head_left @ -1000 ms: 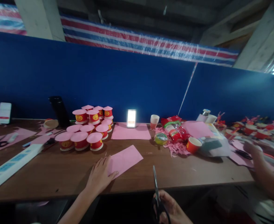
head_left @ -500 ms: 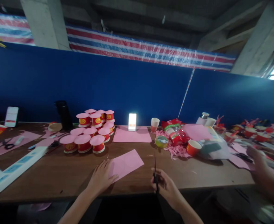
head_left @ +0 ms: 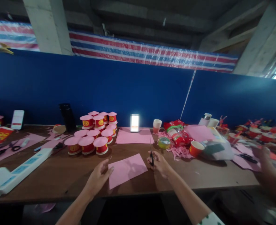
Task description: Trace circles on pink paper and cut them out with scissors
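A pink sheet of paper lies at a slant on the brown table in front of me. At its left edge is my left hand, open, with the thumb apart from the curved fingers. The thumb tip overlaps the paper's edge; whether it touches I cannot tell. Beyond the sheet's right corner, my right hand is closed around a pair of black-handled scissors, blades pointing up and away from me. Part of the handles is hidden by my fingers.
Red paper cups with pink cone tops stand grouped at left. A lit phone stands behind pink sheets. A tape roll, red cup and pink shreds lie right. A power strip is left; another person's hand is far right.
My left hand has come off the pink sheet to its left edge, the thumb moving away from the fingers. My right hand has moved forward and left with the scissors, nearer the sheet.
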Available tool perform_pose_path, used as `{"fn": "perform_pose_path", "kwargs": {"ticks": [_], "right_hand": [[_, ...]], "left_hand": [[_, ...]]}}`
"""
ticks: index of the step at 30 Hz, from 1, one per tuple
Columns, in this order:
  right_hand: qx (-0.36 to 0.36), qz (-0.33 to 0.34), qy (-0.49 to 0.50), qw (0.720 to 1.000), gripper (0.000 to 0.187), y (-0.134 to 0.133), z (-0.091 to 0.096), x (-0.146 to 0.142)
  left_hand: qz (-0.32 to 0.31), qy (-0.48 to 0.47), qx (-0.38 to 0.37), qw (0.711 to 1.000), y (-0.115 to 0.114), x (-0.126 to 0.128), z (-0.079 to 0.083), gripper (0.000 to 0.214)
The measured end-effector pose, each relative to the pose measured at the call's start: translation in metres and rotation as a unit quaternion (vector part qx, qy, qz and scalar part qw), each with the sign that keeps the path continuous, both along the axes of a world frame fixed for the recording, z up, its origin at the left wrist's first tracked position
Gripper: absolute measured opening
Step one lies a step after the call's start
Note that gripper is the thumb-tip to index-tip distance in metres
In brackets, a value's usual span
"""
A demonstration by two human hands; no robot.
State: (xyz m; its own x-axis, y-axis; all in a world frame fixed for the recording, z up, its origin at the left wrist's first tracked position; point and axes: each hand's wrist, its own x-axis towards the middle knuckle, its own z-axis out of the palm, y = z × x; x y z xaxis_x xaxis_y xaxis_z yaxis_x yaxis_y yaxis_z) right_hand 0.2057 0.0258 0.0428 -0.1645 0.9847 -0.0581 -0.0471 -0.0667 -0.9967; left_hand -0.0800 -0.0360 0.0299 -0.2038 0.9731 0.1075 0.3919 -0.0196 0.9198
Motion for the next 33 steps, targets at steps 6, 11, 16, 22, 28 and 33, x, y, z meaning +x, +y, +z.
{"fn": "perform_pose_path", "kwargs": {"ticks": [6,11,16,22,28,33], "right_hand": [[-0.060,0.021,0.033,0.997,0.046,0.009,0.005,-0.009],[-0.061,0.024,0.056,0.996,0.050,0.008,0.000,-0.015],[-0.078,0.028,0.081,0.993,0.050,0.004,-0.003,-0.013],[-0.089,0.025,0.064,0.994,0.047,0.005,-0.004,-0.012],[-0.080,0.026,0.065,0.994,0.047,0.003,-0.005,-0.011],[-0.079,0.016,0.073,0.994,0.048,0.003,-0.010,-0.010]], "left_hand": [[0.012,-0.241,-0.114,0.964,-0.008,0.013,0.022,0.049],[0.035,-0.272,-0.118,0.954,-0.002,0.021,0.021,0.040],[0.040,-0.336,-0.114,0.934,0.003,0.023,0.012,0.030],[-0.002,-0.405,-0.120,0.906,0.003,0.025,0.013,0.028],[-0.072,-0.397,-0.156,0.902,0.000,0.024,0.011,0.035],[-0.056,-0.313,-0.160,0.934,0.000,0.023,0.000,0.045]]}}
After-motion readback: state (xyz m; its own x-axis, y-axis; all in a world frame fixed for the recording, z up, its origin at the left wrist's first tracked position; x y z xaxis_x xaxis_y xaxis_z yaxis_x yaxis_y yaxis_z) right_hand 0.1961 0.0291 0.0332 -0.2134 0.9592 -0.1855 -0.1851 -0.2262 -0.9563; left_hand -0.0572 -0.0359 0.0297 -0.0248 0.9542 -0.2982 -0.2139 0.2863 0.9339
